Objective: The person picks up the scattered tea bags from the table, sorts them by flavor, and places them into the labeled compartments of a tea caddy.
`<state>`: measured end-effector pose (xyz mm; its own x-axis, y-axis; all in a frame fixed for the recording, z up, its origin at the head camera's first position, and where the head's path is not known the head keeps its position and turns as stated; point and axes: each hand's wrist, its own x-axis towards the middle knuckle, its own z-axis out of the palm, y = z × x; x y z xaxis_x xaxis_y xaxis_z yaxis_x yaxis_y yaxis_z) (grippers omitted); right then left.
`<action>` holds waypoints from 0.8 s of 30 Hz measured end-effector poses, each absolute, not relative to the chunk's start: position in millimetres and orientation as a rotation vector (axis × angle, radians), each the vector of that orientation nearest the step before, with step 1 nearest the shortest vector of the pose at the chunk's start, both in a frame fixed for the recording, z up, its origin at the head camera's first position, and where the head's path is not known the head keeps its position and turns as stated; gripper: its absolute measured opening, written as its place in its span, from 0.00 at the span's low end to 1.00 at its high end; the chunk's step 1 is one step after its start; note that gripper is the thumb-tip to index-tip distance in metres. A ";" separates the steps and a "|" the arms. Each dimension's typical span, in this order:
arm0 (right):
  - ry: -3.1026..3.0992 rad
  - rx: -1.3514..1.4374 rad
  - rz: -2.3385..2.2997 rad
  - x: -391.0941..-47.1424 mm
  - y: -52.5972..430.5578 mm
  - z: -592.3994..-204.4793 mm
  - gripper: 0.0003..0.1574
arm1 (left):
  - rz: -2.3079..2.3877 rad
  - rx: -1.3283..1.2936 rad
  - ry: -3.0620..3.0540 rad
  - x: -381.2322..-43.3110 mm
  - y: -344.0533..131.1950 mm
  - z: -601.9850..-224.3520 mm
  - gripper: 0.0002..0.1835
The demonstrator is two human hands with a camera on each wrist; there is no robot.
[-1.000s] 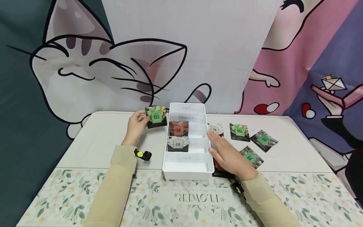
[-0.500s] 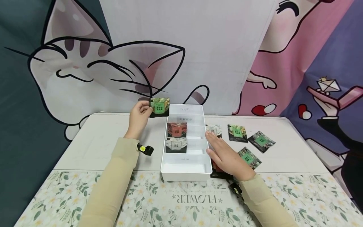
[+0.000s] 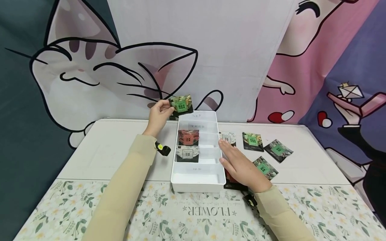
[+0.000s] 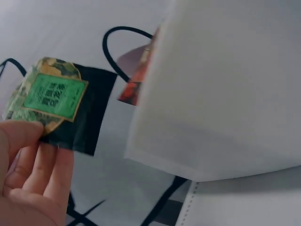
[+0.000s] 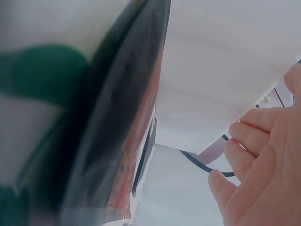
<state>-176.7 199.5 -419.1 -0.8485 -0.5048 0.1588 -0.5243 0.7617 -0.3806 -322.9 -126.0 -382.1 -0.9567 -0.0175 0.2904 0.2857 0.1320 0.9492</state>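
Observation:
At the box's back left corner my left hand (image 3: 158, 116) pinches a tea sachet (image 3: 181, 104) with a green label by its left edge. The left wrist view shows thumb and fingers on this sachet (image 4: 56, 96), raised beside the pale box wall (image 4: 216, 94). Below it in the head view stands a long white divided box (image 3: 198, 188). Its middle compartments hold a red-labelled sachet (image 3: 188, 138) and a white-labelled one (image 3: 187, 154). My right hand (image 3: 243, 167) has its fingers extended, fingertips at the box's right rim; the right wrist view shows that hand (image 5: 261, 160) along the wall.
Right of the box lie several sachets: a green-labelled one (image 3: 252, 141), two darker ones (image 3: 278, 150) and a white one (image 3: 227, 136) partly hidden by my right hand. A red-and-black sachet (image 3: 233, 183) sits under the right hand. A printed cloth (image 3: 169, 214) covers the table front.
My left hand has carried the green-labelled sachet up and to the right, from beside the box to over its back left corner. The right hand stays at the box's right side.

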 end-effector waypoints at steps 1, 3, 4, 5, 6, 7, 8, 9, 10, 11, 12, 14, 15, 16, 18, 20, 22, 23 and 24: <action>-2.907 0.846 0.649 -176.6 199.6 -419.0 0.39 | -1.916 -0.270 -2.183 -325.5 -124.7 -384.3 0.15; -2.912 0.841 0.648 -175.9 199.6 -418.1 0.40 | -1.936 -0.275 -2.198 -330.5 -121.9 -388.2 0.16; -2.912 0.841 0.648 -175.6 199.6 -418.0 0.40 | -1.946 -0.275 -2.209 -332.4 -120.4 -389.7 0.17; -2.910 0.842 0.646 -175.4 199.6 -417.9 0.39 | -1.955 -0.277 -2.216 -334.0 -118.9 -391.1 0.17; -2.909 0.842 0.643 -175.5 199.5 -418.2 0.39 | -1.963 -0.278 -2.222 -335.2 -117.6 -392.5 0.17; -2.909 0.842 0.643 -175.5 199.3 -418.3 0.39 | -1.967 -0.275 -2.228 -336.1 -116.6 -393.6 0.17; -2.908 0.844 0.644 -175.6 199.2 -418.3 0.39 | -1.970 -0.272 -2.233 -336.6 -115.8 -394.6 0.17; -2.906 0.847 0.648 -175.8 199.1 -418.4 0.39 | -1.968 -0.272 -2.241 -337.0 -115.1 -395.7 0.17; -2.905 0.849 0.650 -175.9 199.2 -418.6 0.39 | -1.956 -0.275 -2.250 -337.4 -114.6 -396.8 0.17; -2.906 0.849 0.652 -176.1 199.3 -418.7 0.39 | -1.948 -0.277 -2.256 -337.8 -114.0 -397.9 0.17; -2.906 0.849 0.654 -176.2 199.4 -418.7 0.39 | -1.943 -0.280 -2.262 -338.1 -113.4 -398.9 0.16; -2.906 0.850 0.661 -176.5 199.7 -418.8 0.40 | -1.920 -0.286 -2.279 -338.9 -112.5 -400.8 0.15; -2.905 0.850 0.661 -176.8 199.8 -419.1 0.40 | -1.906 -0.286 -2.287 -339.5 -112.1 -401.8 0.15; -2.903 0.851 0.662 -177.1 199.9 -419.4 0.40 | -1.886 -0.284 -2.298 -339.8 -111.8 -402.5 0.14; -2.901 0.853 0.662 -177.6 200.1 -419.8 0.40 | -1.822 -0.273 -2.332 -340.2 -111.5 -403.5 0.14; -2.903 0.853 0.665 -177.9 200.3 -420.0 0.40 | -1.737 -0.258 -2.378 -340.8 -111.4 -404.5 0.13; -2.909 0.849 0.660 -177.7 200.3 -419.7 0.40 | -1.661 -0.249 -2.421 -340.9 -111.3 -405.1 0.13; -2.913 0.847 0.655 -177.6 200.3 -419.7 0.40 | -1.627 -0.249 -2.439 -341.1 -111.1 -405.5 0.13; -2.916 0.844 0.651 -177.6 200.4 -419.6 0.40 | -1.596 -0.248 -2.456 -341.3 -110.9 -405.8 0.13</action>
